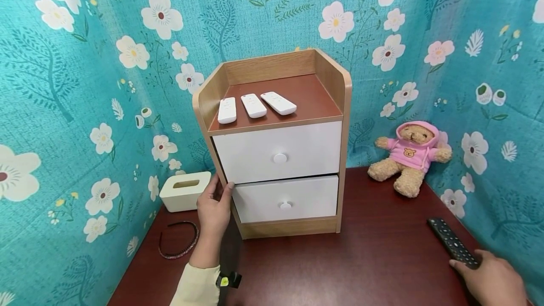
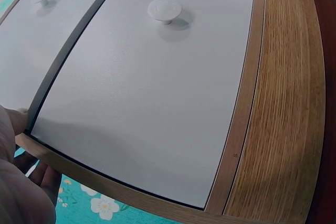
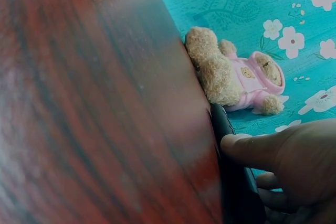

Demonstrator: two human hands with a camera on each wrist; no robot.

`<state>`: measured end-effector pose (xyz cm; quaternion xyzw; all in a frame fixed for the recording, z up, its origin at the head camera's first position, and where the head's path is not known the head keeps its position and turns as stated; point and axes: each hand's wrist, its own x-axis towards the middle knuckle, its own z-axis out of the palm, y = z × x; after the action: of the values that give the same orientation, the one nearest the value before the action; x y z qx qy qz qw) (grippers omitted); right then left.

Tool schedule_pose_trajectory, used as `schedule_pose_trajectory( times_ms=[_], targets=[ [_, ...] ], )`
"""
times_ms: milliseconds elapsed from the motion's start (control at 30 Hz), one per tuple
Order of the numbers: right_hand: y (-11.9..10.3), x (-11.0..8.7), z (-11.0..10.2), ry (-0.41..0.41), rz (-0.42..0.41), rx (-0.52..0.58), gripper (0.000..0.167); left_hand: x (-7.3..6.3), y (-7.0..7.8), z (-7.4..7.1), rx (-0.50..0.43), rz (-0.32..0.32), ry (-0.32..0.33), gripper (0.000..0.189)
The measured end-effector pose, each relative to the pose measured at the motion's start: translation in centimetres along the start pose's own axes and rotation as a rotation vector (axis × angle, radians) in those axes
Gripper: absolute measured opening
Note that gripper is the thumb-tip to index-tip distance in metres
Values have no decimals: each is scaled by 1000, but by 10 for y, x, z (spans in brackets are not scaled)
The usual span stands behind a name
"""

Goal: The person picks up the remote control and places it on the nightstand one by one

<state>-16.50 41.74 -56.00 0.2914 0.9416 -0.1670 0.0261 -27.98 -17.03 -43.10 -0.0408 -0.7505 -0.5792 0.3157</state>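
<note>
A small wood-edged cabinet [image 1: 290, 228] with two white drawers stands in the middle of the head view. My left hand [image 1: 214, 212] grips its left side edge, thumb at the front by the gap between the drawers and the other fingers around the outer side. At the lower right, my right hand [image 1: 495, 277] holds the near end of a black remote control [image 1: 449, 238] between thumb and fingers. The remote lies low along the dark red table, as the right wrist view also shows. Each drawer has a round white knob [image 2: 164, 9].
Three white remotes [image 1: 253, 106] lie on the cabinet top. A white tissue box [image 1: 180, 198] and a dark headband [image 1: 194, 240] are at the left. Against the flowered cloth at the right sits a teddy bear [image 1: 410, 155] in a pink hoodie.
</note>
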Motion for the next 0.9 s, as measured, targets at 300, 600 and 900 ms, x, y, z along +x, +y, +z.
schedule_pose_trajectory(
  times_ms=[300, 600, 900],
  targets=[
    [-1, -4, -2, 6, -21, -13, 76, 1, -1, 0, 18, -1, 4, 49],
    [0, -1, -2, -17, -5, -3, 75, 1, 0, 0, -15, -7, 2, 50],
    [1, -1, -2, 11, 23, 63, 75, 0, -2, 0, -10, 3, 0, 49]
  ],
)
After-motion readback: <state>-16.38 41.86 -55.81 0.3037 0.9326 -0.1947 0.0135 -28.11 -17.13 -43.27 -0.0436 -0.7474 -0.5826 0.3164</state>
